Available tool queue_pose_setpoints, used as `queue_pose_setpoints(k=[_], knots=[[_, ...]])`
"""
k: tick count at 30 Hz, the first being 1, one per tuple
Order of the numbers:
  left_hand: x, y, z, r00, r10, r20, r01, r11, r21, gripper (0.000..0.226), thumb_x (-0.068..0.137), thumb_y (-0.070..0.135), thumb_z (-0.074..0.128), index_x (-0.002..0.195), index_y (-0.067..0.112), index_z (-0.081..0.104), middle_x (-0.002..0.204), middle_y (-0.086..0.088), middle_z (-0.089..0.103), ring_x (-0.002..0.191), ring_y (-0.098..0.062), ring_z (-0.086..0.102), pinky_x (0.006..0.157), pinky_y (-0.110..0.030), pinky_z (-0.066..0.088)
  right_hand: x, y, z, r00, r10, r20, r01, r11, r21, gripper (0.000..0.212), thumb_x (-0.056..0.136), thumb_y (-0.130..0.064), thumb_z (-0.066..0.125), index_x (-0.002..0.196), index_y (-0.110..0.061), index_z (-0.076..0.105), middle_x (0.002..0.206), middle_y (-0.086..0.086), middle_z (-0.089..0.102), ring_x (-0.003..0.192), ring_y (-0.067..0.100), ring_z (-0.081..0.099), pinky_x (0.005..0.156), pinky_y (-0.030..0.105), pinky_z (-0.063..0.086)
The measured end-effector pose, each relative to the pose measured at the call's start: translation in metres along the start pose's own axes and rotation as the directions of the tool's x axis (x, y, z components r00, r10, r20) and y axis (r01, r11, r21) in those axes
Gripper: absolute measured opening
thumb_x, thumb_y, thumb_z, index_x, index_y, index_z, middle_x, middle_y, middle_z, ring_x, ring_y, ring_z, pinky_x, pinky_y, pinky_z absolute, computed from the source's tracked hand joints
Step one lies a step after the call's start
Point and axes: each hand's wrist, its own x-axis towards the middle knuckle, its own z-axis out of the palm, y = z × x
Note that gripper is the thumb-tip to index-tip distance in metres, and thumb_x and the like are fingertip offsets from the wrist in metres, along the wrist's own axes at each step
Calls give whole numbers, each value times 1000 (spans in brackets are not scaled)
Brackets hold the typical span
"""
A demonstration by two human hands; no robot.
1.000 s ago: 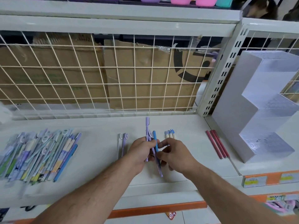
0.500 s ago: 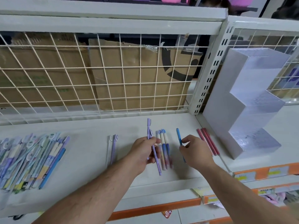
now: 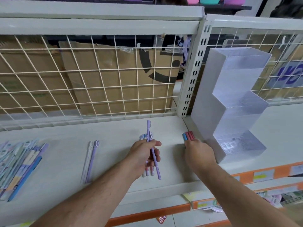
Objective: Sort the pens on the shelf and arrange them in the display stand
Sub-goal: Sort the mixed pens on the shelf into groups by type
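Just left of the white stepped plastic display stand, the person's right hand lies over the near ends of a few red pens with one blue pen alongside. They're all flat on the pale shelf board, right beside the stand's base. The fingers are hidden under the hand, so can't tell if it's pinching or just pressing.

Further left of the stand, the left hand has thumb and fingers wrapped mid-barrel round a slim lilac plastic pen. It's held over a few white pens lying on the board.

These pens look featherlight, stiff, a bit slick and likely to roll, so a mid-barrel pinch seems the safe spot.

Well left of the stand there's a white-and-lilac pair, then a big mixed heap of pens. The wire grid behind blocks nothing. The stand's tall side wall does sit between the hands and its tiers, so going in probably means reaching over it.
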Motion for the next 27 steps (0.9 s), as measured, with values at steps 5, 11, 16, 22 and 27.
queue_pose_setpoints(k=[5,11,16,22,27], knots=[[0,0,9,1000,-23,0,23,1000,-5,22,95,9,55,109,-4,65,59,-9,56,47,-20,55,39,-21,31,0,8,2,1000,-13,-28,14,1000,28,27,92,-6,46,112,-13,62,105,6,65,84,26,66,61,30,44],[-4,-1,8,1000,-18,14,19,999,-38,25,94,7,52,111,-6,64,63,-10,57,55,-23,57,45,-24,34,-2,4,3,996,-39,-83,47,994,98,21,94,-14,46,106,-15,64,103,5,63,76,27,59,59,29,42],[-5,-3,-6,999,-6,32,7,1000,-18,22,93,11,55,105,-2,67,62,-11,61,76,-32,47,54,-29,32,-8,-25,-1,972,-35,-230,135,892,432,14,92,-17,58,83,-17,70,80,-2,69,66,14,58,53,22,39],[-13,-1,-27,999,43,9,-43,998,-50,20,93,14,60,102,1,71,78,-12,61,59,-23,60,52,-26,42,-28,-76,-26,990,-139,33,43,506,861,10,85,-24,73,79,-23,66,67,-2,71,55,10,62,54,23,48],[-22,0,-54,997,75,9,-75,997,-15,18,98,15,53,90,12,68,70,-1,61,49,-13,49,46,-22,29,-35,-112,-24,987,-158,31,68,581,811,9,82,-17,75,86,-21,68,70,-4,68,55,3,57,54,15,44]])
